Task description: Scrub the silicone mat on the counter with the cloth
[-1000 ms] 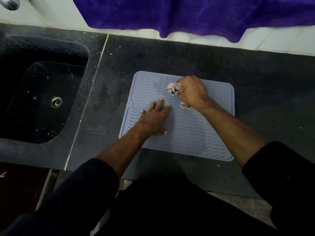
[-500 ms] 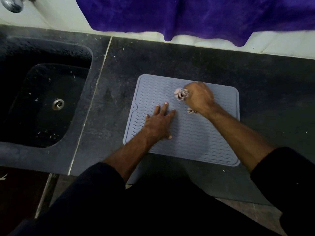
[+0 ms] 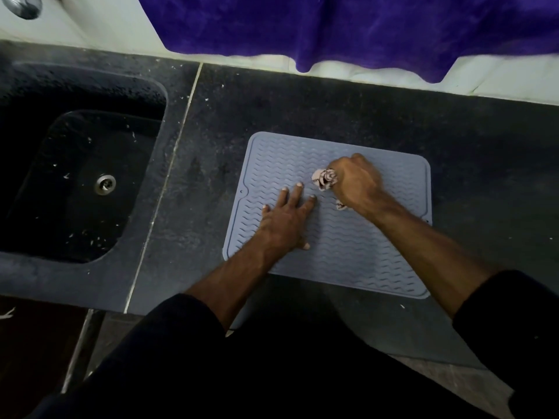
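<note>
— On the dark counter (image 3: 472, 164), right of the sink (image 3: 81, 182), that grey-blue silicone mat (image 3: 363, 252) lies flat, see it?

— I do. What's each hand doing?

— Left hand (image 3: 286, 220) is spread, palm down, fingers straight, pressing the mat's left half. Right hand (image 3: 355, 184) is balled up on the mat's far middle, fingers curled round a crumpled pale cloth (image 3: 324, 179).

— How much cloth shows?

— A wad poking out on the thumb side, and a scrap near the wrist. It's touching the ridged surface, just beside the left fingertips.

— And behind?

— A purple towel (image 3: 348, 25) hangs down the white wall; a metal drain (image 3: 105, 184) sits in the sink's bottom. Dark sleeves (image 3: 169, 343) cover both forearms partway.
</note>
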